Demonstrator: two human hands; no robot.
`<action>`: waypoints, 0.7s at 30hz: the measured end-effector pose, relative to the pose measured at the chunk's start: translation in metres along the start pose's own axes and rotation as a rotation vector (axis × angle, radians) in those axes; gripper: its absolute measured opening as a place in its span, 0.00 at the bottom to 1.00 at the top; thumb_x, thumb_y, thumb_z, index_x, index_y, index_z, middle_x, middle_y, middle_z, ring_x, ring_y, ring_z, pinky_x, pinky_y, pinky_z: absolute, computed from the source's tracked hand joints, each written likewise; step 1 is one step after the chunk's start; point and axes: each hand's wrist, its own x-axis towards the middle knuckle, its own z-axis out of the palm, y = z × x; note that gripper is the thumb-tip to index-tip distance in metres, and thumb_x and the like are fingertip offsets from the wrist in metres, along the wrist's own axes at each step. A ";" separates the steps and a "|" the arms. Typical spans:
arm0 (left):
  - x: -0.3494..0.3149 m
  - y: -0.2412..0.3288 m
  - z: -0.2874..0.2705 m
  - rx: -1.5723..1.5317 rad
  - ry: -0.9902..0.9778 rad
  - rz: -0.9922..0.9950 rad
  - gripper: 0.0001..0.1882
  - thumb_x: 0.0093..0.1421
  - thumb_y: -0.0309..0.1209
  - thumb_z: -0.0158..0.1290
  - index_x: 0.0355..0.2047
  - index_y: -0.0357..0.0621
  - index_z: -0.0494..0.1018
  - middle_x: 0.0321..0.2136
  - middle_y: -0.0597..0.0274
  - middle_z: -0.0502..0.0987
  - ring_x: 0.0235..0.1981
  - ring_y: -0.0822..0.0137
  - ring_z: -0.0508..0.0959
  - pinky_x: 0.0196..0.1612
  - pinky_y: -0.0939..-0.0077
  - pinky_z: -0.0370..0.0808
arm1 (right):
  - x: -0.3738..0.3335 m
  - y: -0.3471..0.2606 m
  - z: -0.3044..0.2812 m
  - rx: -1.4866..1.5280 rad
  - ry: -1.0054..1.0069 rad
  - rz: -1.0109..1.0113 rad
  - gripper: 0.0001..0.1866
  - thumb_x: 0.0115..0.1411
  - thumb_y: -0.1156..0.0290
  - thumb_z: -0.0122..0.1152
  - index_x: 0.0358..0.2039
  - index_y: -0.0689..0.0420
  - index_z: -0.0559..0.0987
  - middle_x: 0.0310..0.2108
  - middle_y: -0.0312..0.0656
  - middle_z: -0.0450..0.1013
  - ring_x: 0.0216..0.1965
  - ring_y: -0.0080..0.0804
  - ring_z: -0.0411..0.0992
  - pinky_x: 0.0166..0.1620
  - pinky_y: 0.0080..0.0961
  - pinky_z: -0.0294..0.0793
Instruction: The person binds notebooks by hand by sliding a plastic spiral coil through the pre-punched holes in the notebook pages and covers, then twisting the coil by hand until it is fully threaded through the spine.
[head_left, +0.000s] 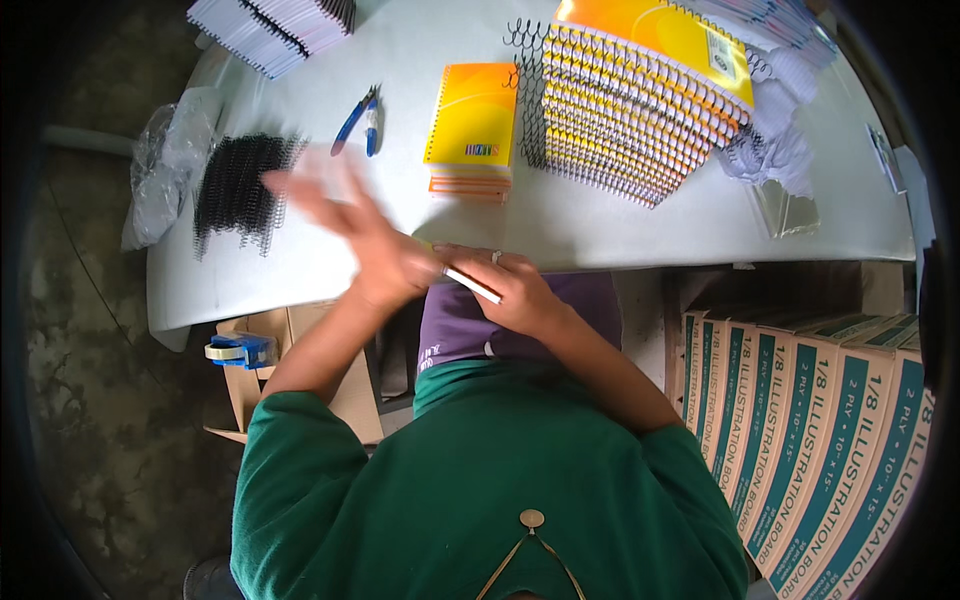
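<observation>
One notebook, edge-on near the table edge, above the lap, gripped by the right hand; left hand, blurred, spread wide, visibly holding nothing; possible mishap: a drop, should the grip loosen.

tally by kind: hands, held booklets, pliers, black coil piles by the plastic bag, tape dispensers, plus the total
Left hand and right hand: 2
Held booklet: 1
Pliers: 1
Coil pile: 1
Tape dispenser: 1
Total: 6
</observation>
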 end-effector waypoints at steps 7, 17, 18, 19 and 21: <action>-0.016 0.004 -0.006 0.031 -0.102 0.201 0.53 0.44 0.72 0.40 0.54 0.35 0.60 0.53 0.28 0.53 0.55 0.31 0.53 0.51 0.33 0.49 | 0.001 0.005 -0.007 0.011 -0.018 0.011 0.22 0.48 0.81 0.54 0.46 0.59 0.73 0.44 0.46 0.72 0.39 0.43 0.74 0.42 0.33 0.74; 0.039 0.056 -0.007 0.007 -0.204 0.104 0.38 0.50 0.62 0.45 0.54 0.48 0.62 0.53 0.49 0.60 0.58 0.47 0.55 0.57 0.39 0.41 | 0.013 0.002 -0.020 0.128 -0.094 0.271 0.18 0.48 0.71 0.58 0.42 0.57 0.74 0.33 0.48 0.75 0.31 0.43 0.74 0.34 0.32 0.72; 0.050 0.061 -0.008 -0.057 -0.323 0.005 0.36 0.53 0.60 0.43 0.54 0.49 0.63 0.53 0.53 0.61 0.59 0.48 0.55 0.58 0.41 0.40 | 0.011 0.008 -0.021 0.192 -0.056 0.271 0.16 0.48 0.72 0.58 0.40 0.59 0.74 0.32 0.49 0.74 0.31 0.44 0.74 0.32 0.32 0.72; 0.042 0.059 -0.006 -0.083 -0.428 0.061 0.34 0.53 0.57 0.44 0.54 0.49 0.62 0.53 0.55 0.61 0.59 0.50 0.55 0.59 0.44 0.41 | 0.007 0.018 -0.019 0.257 -0.018 0.270 0.14 0.47 0.73 0.58 0.37 0.60 0.75 0.31 0.50 0.74 0.30 0.44 0.74 0.31 0.32 0.72; 0.046 0.061 -0.011 -0.127 -0.505 0.105 0.25 0.54 0.45 0.51 0.50 0.50 0.66 0.50 0.60 0.66 0.54 0.59 0.63 0.57 0.57 0.52 | 0.007 0.023 -0.017 0.255 0.057 0.365 0.08 0.46 0.77 0.58 0.30 0.63 0.75 0.27 0.52 0.74 0.28 0.46 0.74 0.26 0.31 0.71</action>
